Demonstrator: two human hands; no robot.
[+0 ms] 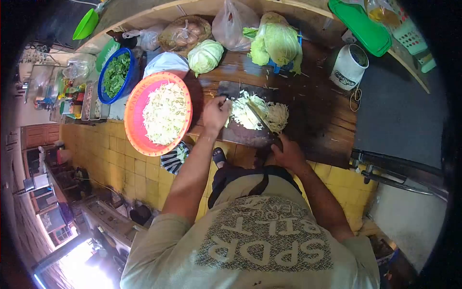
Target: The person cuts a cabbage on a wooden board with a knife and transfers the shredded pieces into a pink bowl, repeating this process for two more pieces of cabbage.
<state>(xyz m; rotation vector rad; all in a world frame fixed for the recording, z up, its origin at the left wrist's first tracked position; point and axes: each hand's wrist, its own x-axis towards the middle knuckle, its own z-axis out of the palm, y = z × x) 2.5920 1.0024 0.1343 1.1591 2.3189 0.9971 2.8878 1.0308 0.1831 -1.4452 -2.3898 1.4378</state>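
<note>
My right hand (289, 155) is wrapped around the dark handle of a knife (260, 118). Its blade points up and left across shredded cabbage (277, 117) on a dark cutting board (243, 137). Paler cut cabbage pieces (244, 111) lie beside the blade. At the board's left edge is my left hand (216, 113), with fingers curled in; whatever they hold, if anything, is hidden. Just left of this hand, an orange-pink basin (133, 130) contains a heap of shredded cabbage (165, 114).
A whole cabbage (205, 57) and a napa cabbage (277, 43) sit at the table's back. Chopped greens (116, 75) fill a blue-rimmed basin (101, 91) at left. Toward the right stand a white container (346, 72) and a green lid (361, 29). A striped bowl (172, 161) is below the orange basin.
</note>
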